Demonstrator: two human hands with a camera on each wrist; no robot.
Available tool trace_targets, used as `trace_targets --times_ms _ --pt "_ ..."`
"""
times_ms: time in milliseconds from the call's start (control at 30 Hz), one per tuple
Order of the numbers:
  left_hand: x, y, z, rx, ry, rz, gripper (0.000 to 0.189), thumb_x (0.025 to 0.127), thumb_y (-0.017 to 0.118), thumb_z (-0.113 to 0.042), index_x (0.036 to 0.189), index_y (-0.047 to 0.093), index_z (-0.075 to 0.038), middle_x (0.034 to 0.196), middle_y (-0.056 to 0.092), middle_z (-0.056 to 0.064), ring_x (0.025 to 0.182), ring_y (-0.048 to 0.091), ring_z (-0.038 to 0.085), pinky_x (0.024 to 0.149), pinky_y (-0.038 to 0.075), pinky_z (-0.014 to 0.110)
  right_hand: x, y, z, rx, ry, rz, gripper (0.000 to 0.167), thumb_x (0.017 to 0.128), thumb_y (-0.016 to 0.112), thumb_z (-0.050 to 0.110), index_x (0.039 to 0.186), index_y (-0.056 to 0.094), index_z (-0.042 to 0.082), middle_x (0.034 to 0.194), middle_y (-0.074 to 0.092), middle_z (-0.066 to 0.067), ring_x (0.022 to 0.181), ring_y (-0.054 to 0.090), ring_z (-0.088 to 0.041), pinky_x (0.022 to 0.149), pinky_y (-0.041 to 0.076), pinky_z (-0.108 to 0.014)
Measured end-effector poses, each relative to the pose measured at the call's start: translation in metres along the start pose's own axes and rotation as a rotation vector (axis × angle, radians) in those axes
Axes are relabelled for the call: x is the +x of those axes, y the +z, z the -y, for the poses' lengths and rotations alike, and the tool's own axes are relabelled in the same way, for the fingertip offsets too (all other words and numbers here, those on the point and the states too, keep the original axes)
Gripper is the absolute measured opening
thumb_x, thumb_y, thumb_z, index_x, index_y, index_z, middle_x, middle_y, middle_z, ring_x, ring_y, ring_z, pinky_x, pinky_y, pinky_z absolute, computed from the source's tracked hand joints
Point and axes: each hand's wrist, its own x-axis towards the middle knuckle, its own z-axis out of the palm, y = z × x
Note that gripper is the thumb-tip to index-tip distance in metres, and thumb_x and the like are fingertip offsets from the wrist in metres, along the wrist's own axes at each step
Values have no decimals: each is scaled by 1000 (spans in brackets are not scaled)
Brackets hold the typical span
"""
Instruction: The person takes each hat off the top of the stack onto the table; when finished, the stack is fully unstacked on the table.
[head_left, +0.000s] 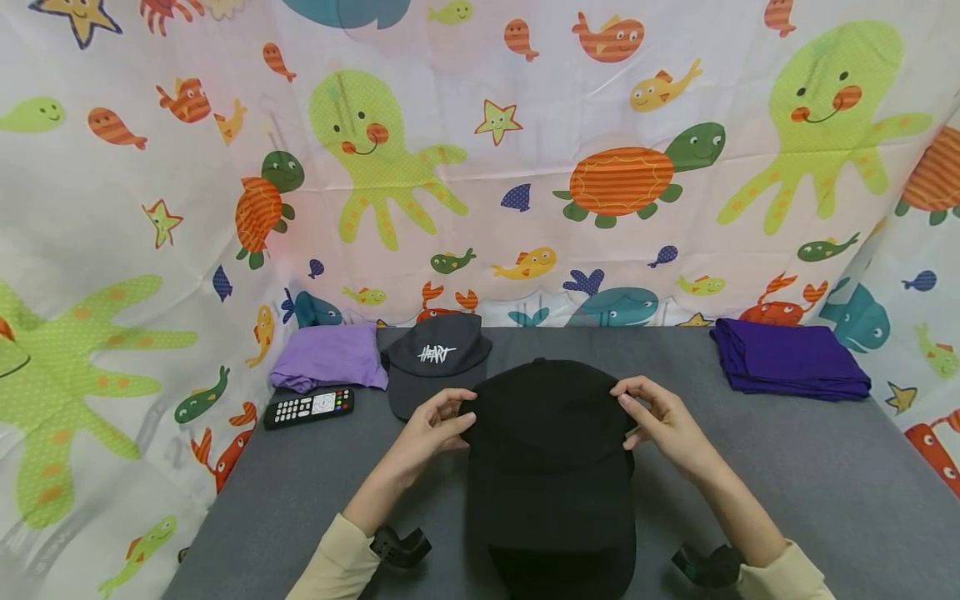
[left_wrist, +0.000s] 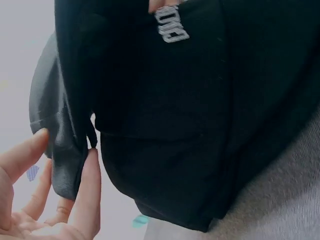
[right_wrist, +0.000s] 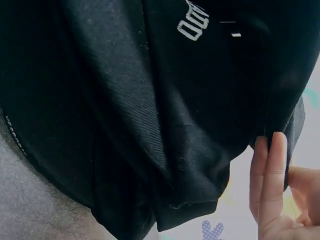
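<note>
A black cap (head_left: 547, 417) stands over the middle of the table, its crown toward the back and its lower part toward me. My left hand (head_left: 438, 429) pinches the crown's left edge between thumb and fingers. On the opposite edge, my right hand (head_left: 663, 421) pinches the fabric in the same way. Up close in the left wrist view, the fingers (left_wrist: 90, 185) have a fold of dark cloth between them. White stitched lettering (right_wrist: 194, 22) marks the cap's front in both wrist views. In the right wrist view the fingers (right_wrist: 272, 180) lie along the cloth edge.
Behind the left hand lies a dark grey cap (head_left: 438, 358) with white HEART lettering. A black remote control (head_left: 309, 408) and a folded lilac cloth (head_left: 330, 354) are at the left. Folded purple cloth (head_left: 787, 358) sits at the back right, before a sea-animal curtain (head_left: 480, 208).
</note>
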Motion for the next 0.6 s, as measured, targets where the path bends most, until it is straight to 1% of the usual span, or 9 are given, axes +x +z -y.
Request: trace_targets --times_ms 33,67,133,267,367,433,533,600 --pt "0 -1 0 -12 -7 15 41 90 62 -20 128 49 -14 126 48 10 104 56 20 82 51 41 0 -1 1 -4 15 -5 24 99 38 4 119 48 -5 113 54 1 64 61 -21 53 53 -36" --pt "-1 -1 0 -24 -16 28 44 88 64 -18 129 48 -15 129 47 10 106 55 21 85 50 40 -1 -2 2 -10 34 -8 26 100 38 6 121 48 -4 115 53 2 68 61 -20 55 54 -36" --pt "-1 -2 0 -49 -26 48 50 86 67 -15 131 47 -17 132 45 11 109 54 24 87 49 39 -1 -4 3 -23 71 -14 30 99 41 9 126 50 0 122 53 2 72 63 -20 61 54 -35" --pt "0 -4 1 -79 -44 76 56 83 69 -11 133 45 -17 128 48 13 110 55 27 89 48 37 -2 -6 5 -19 143 -6 37 97 49 10 134 47 5 130 50 3 83 65 -17 72 54 -32" --pt "0 -4 1 -90 -50 76 55 84 68 -10 134 45 -17 127 50 13 109 56 23 90 47 39 -3 -6 7 20 172 9 45 93 55 8 136 44 5 134 48 -2 87 66 -18 79 51 -30" --pt "0 -4 1 -102 -50 52 54 85 67 -10 134 46 -16 127 52 13 105 58 19 90 47 40 -3 -5 8 40 183 19 49 91 58 7 138 42 5 141 40 -9 85 65 -17 81 50 -29" --pt "1 -2 1 -126 -46 -8 52 85 67 -8 132 48 -14 130 52 11 101 59 14 90 48 37 -3 -4 8 37 186 28 53 89 59 6 139 40 5 149 23 -17 75 62 -15 77 50 -30" --pt "1 1 1 -138 -41 -60 50 84 68 -9 131 50 -13 131 52 11 99 59 12 88 49 35 -3 -3 8 36 191 22 53 89 59 6 139 40 6 150 20 -18 74 61 -15 76 51 -31"
